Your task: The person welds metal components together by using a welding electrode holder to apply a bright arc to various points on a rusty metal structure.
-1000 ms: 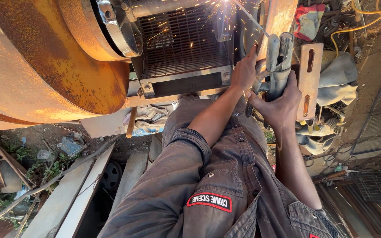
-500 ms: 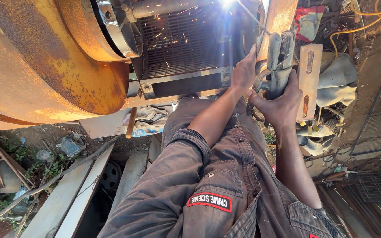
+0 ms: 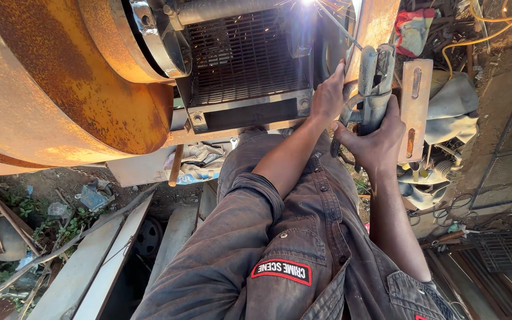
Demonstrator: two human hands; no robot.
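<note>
At far left, a rusty orange drum [image 3: 48, 83] fills the upper corner, curved wall bulging toward the work. Below it: dirt, weeds, scrap and pale planks [image 3: 84, 266] running along the ground.

Centre: a dark metal grille [image 3: 244, 56] in a steel frame, bolted corners visible. At its top right edge a bright arc [image 3: 308, 3] burns with sparks flying outward. A thin welding rod [image 3: 338, 28] slants up to that point.

Left hand [image 3: 327, 98]: fingers curled, pressed against the rusty plate edge beside the rod holder; whether it grips anything I cannot tell, it reads as a brace. Right hand [image 3: 374, 139]: closed firmly round the handle of the grey rod holder [image 3: 374, 77], which stands upright just right of the left hand.

Judgement on the step: a steady arc wants the left hand kept as a rest, rod tip fed in slowly as it shortens, angle held constant. Sparks fall toward the sleeves and lap.

Room: tight. Drum closes the left, grille frame lies ahead, a slotted steel plate [image 3: 415, 106] stands just right of the holder. Yellow cable [image 3: 487, 24] and rags crowd the far right. Open room is mainly downward, back toward the body.
</note>
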